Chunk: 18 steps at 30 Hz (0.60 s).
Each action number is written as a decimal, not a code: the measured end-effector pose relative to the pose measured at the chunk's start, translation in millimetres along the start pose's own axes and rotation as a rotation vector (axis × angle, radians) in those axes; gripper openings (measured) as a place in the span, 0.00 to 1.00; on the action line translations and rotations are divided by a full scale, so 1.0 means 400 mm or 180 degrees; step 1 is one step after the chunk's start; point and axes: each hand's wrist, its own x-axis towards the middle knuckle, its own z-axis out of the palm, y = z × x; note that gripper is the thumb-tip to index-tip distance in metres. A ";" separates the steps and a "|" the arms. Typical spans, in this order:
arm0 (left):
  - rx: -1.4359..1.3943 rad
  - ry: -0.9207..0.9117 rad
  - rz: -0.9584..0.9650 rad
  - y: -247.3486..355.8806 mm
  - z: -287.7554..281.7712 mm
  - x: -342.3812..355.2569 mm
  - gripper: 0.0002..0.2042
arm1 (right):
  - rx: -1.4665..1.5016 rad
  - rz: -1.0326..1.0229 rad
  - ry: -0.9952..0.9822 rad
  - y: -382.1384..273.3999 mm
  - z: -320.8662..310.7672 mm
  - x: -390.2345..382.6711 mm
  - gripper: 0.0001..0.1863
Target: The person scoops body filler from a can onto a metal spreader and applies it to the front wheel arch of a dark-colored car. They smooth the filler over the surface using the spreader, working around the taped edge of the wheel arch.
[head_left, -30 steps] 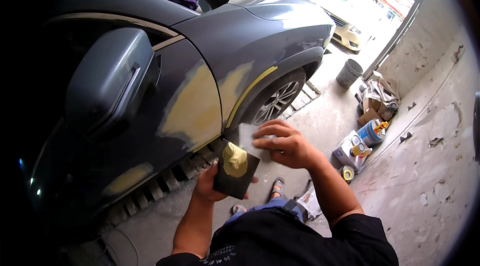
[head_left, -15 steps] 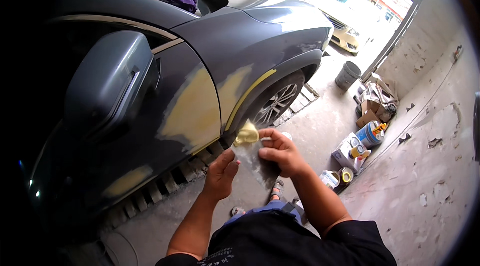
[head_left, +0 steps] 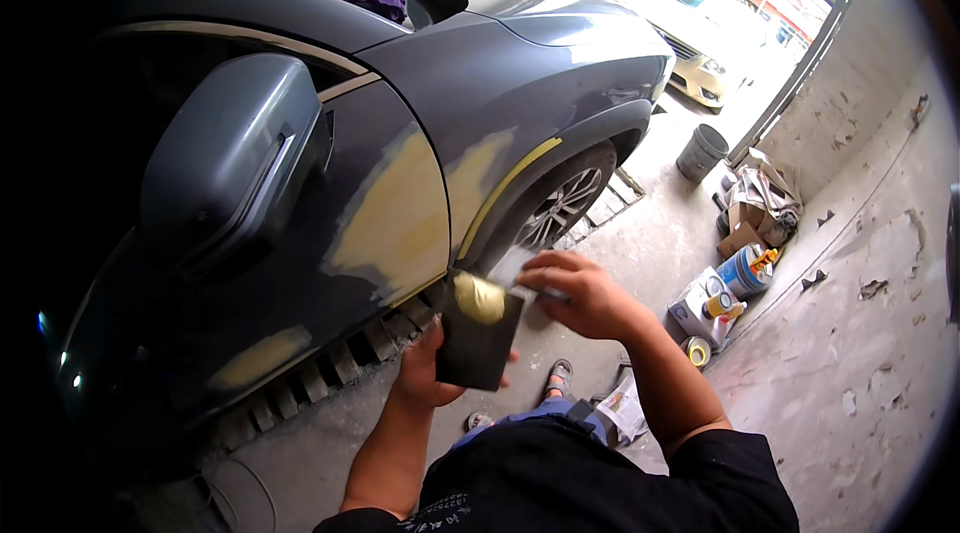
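— Putty first: the yellowish blob of body filler [head_left: 479, 298] now sits on the top corner of the dark, flat square mixing board [head_left: 478, 345]. Half a second ago that blob rode on the blade up near the wheel arch, and the board was out of sight behind the hands.

— So what does that mean for the work?

— My guess is the filler is back on the board to be scraped or reloaded, not being spread on the car; the pale yellow filled patch on the grey car door [head_left: 395, 223] is untouched by either hand right now.

— The hands?

— The left hand [head_left: 430, 373] is clamped on the board's lower edge from underneath, thumb side up. The right hand [head_left: 580, 295] is closed on a thin, light metal spreader blade [head_left: 512, 268], fingers pinched on its rear part.

— Which way does the blade point?

— Its long axis runs roughly level, from the right hand toward the person's left, its free edge aimed at the blob and the car sill. The board's longer side runs up and down, tilted a little, its face turned up toward the camera.

— And where is all this?

— In front of the chest, just beside the door's lower edge, behind the front wheel [head_left: 560, 208], above the concrete floor [head_left: 850, 353].
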 end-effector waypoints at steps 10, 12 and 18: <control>0.0916 0.0880 0.0831 -0.037 0.034 0.083 0.35 | -0.1043 -0.0062 0.1088 -0.064 0.074 -0.010 0.22; 0.1186 0.0918 0.0931 -0.045 0.035 0.107 0.34 | -0.1080 -0.0210 0.1007 -0.031 0.109 -0.025 0.23; 0.3859 0.1253 0.1441 0.006 -0.040 0.138 0.32 | 0.0644 0.0788 0.0761 0.127 0.084 -0.072 0.19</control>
